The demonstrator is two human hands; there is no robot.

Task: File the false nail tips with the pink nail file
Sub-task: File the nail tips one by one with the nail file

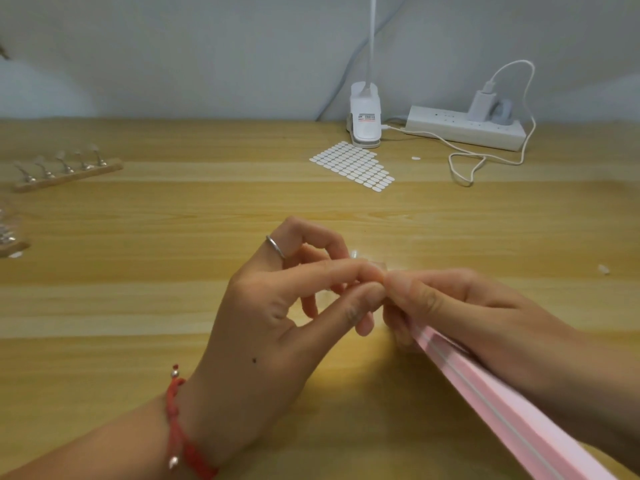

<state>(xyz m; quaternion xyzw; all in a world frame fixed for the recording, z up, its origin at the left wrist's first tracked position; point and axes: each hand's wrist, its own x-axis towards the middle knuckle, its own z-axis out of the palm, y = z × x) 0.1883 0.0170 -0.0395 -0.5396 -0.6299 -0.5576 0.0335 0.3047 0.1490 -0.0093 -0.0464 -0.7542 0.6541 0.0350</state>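
My left hand pinches a small clear false nail tip between thumb and forefinger above the wooden table. My right hand grips the pink nail file, a long foam block with a white core line that runs toward the lower right corner. The file's front end meets the tip where both hands' fingertips touch; the tip is mostly hidden by fingers. Another clear tip seems to lie on the table just behind the hands.
A wooden stand with metal nail holders sits far left, another stand at the left edge. A sheet of white adhesive tabs, a clip lamp base and a power strip with charger and cable lie at the back.
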